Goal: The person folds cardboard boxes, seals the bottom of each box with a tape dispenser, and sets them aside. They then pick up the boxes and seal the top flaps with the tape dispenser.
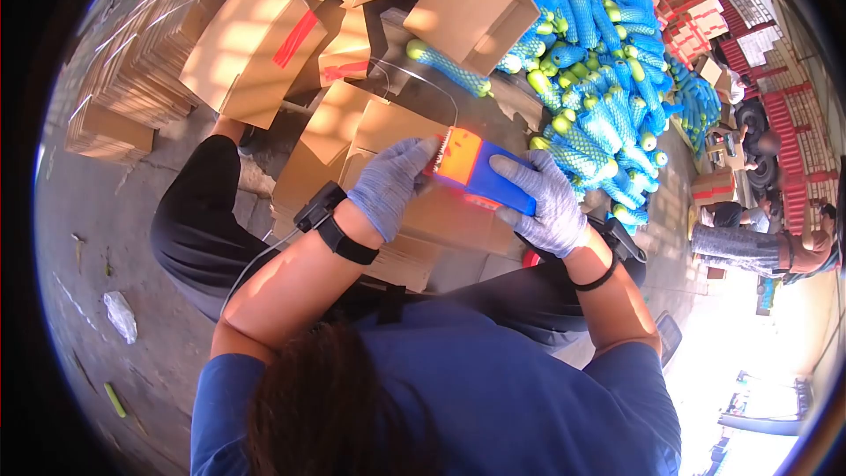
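My right hand (548, 203), in a grey knit glove, is wrapped around the blue body of an orange-and-blue tape dispenser (483, 173). Its orange end, edged with a toothed blade, points to the left. At that end, the gloved fingers of my left hand (389, 183) are closed together against the dispenser. A little red shows by those fingertips, and whether they also pinch the tape's end is hard to make out. Below the dispenser lies a cardboard box (344, 137), flaps outward, between my legs.
Boxes with red tape (251, 53) stand ahead on the left, beside stacked flat cardboard (145, 62). An open box (471, 13) sits near a large heap of green vegetables in blue netting (599, 79). Other people (758, 242) are at the far right.
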`<state>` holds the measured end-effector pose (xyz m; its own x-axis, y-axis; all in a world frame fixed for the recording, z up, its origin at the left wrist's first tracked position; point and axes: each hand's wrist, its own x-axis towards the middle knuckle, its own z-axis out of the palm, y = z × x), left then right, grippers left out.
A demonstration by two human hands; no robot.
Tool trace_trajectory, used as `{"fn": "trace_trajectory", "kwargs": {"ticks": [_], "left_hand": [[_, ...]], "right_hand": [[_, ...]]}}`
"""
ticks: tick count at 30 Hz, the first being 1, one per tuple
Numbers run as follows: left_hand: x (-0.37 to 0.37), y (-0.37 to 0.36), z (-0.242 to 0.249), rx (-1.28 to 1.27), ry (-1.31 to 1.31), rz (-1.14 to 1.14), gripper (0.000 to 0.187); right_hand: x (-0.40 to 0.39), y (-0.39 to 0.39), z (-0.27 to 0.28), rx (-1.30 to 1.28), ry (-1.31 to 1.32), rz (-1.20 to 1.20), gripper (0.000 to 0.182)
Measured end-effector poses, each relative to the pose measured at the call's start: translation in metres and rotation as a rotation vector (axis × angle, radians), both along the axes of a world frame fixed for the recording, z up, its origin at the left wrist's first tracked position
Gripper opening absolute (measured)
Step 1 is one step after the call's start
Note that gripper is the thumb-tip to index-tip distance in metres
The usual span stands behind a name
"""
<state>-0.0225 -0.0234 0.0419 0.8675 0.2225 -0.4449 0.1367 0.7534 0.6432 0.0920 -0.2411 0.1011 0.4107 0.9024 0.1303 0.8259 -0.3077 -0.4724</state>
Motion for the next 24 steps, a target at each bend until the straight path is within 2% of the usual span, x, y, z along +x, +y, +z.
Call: {"fn": "trace_trajectory", "kwargs": {"ticks": [3,4,6,8,12,13,15,16,17,19,21,23,24], "left_hand": [[0.008,-0.004,-0.032,0.040,-0.142,0.054,0.010],[0.007,-0.002,-0.035,0.039,-0.144,0.057,0.010],[0.004,0.004,-0.030,0.442,-0.108,0.088,0.007],[0.000,0.020,-0.038,0.439,-0.151,0.175,0.009],[-0.009,0.093,-0.061,0.535,-0.168,0.458,0.010],[-0.010,0.109,-0.059,0.524,-0.128,0.566,0.010],[-0.017,0.165,-0.108,0.394,-0.057,0.579,0.009],[-0.023,0.173,-0.111,0.483,0.095,0.519,0.013],[-0.025,0.180,-0.128,0.482,0.098,0.528,0.013],[-0.019,0.188,-0.186,0.663,0.315,0.439,0.016],[-0.019,0.175,-0.208,0.696,0.367,0.408,0.018],[-0.013,0.164,-0.261,0.763,0.332,0.324,0.019],[-0.014,0.147,-0.236,0.852,0.469,0.145,0.023]], "right_hand": [[-0.003,0.006,0.007,-0.027,-0.050,0.020,0.067],[-0.003,0.009,0.009,-0.022,-0.136,0.036,0.061],[-0.002,0.011,0.015,-0.017,-0.222,0.055,0.057],[-0.002,0.013,0.024,-0.244,-0.119,0.055,0.074],[-0.001,0.036,0.041,-0.231,-0.159,0.139,0.075],[-0.002,0.045,0.048,-0.320,-0.191,0.142,0.072],[-0.005,0.062,0.053,-0.408,-0.213,0.150,0.069],[-0.007,0.071,0.054,-0.461,-0.197,0.106,0.065],[-0.007,0.079,0.054,-0.515,-0.185,0.065,0.062],[-0.007,0.090,0.045,-0.498,-0.220,0.118,0.060],[-0.010,0.098,0.040,-0.477,-0.244,0.163,0.058],[-0.012,0.105,0.041,-0.498,-0.270,0.152,0.057],[-0.014,0.107,0.044,-0.497,-0.270,0.155,0.057]]}}
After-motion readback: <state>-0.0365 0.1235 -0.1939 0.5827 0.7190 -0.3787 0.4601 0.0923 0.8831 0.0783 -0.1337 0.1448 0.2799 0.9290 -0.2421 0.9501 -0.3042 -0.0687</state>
